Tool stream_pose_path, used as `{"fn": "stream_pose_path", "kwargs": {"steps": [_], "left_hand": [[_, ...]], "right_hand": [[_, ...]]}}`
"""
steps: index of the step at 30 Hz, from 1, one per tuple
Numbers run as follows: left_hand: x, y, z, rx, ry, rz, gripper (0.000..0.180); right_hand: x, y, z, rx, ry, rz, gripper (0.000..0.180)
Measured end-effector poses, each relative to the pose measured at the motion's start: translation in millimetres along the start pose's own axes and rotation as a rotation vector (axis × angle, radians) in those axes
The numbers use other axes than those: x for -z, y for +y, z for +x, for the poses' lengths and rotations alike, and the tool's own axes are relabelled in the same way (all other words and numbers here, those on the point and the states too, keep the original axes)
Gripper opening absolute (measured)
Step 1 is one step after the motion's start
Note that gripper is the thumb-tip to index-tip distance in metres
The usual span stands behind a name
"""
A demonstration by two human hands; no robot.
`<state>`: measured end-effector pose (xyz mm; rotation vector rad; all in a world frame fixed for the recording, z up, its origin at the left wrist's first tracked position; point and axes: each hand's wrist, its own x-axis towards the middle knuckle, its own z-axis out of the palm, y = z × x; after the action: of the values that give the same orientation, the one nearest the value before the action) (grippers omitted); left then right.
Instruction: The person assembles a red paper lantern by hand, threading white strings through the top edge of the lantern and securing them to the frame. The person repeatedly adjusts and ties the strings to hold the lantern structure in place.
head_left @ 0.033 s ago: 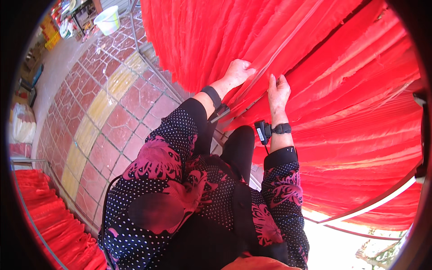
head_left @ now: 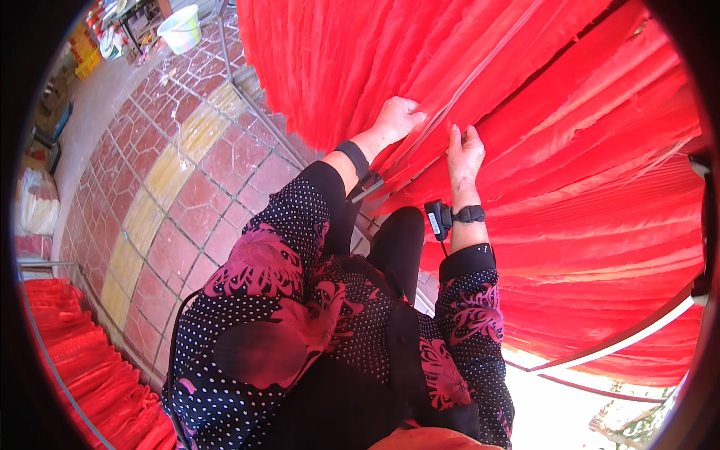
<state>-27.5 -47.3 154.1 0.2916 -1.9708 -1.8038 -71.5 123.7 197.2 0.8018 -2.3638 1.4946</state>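
Long, thin red cloth [head_left: 352, 52] hangs in many close folds in front of me. My left hand [head_left: 396, 120] is closed on a fold of it, thumb and fingers pressed together beside a pale, thin line running along the cloth. A short way to the right, my right hand [head_left: 466, 154] has its fingers curled and its thumb raised against the red folds, seemingly pinching cloth; its fingertips are partly hidden. Dark bands circle both wrists, and a small black device [head_left: 437, 217] sits at the right one.
A metal frame bar [head_left: 262, 112] runs past the cloth's left edge over the tiled floor [head_left: 180, 247]. More red cloth [head_left: 90, 367] hangs at the lower left. A pale bucket [head_left: 180, 30] stands far left. A curved bar [head_left: 622, 337] crosses at the lower right.
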Motion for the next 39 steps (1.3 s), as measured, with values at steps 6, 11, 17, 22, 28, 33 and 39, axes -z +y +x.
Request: {"fn": "stream_pose_path", "kwargs": {"steps": [6, 11, 17, 22, 28, 33, 39], "left_hand": [[1.2, -21.1, -6.9, 0.011, -0.030, 0.135, 0.018], [9.9, -41.0, -12.9, 0.072, 0.054, 0.091, 0.020], [30.2, -55.5, -12.2, -0.048, 0.053, 0.340, 0.013], [27.0, -29.3, -10.2, 0.029, 0.067, 0.178, 0.015], [20.3, 21.3, -12.1, 0.029, 0.013, -0.004, 0.014], [29.9, 37.9, -12.4, -0.044, 0.039, -0.018, 0.014], [49.4, 27.5, -16.8, 0.013, 0.092, -0.016, 0.015]], "right_hand": [[-1.0, 21.5, -16.5, -0.124, -0.071, -0.143, 0.021], [3.0, 29.8, -21.4, -0.146, -0.098, -0.268, 0.025], [10.2, 38.1, -22.1, -0.154, -0.116, -0.353, 0.028], [25.1, 18.7, -8.5, -0.178, -0.092, -0.216, 0.024], [42.4, -34.3, 21.6, -0.022, -0.082, -0.223, 0.020], [55.9, -74.1, 33.0, 0.014, -0.126, -0.265, 0.017], [53.6, -83.6, 17.5, 0.059, -0.180, -0.311, 0.017]]}}
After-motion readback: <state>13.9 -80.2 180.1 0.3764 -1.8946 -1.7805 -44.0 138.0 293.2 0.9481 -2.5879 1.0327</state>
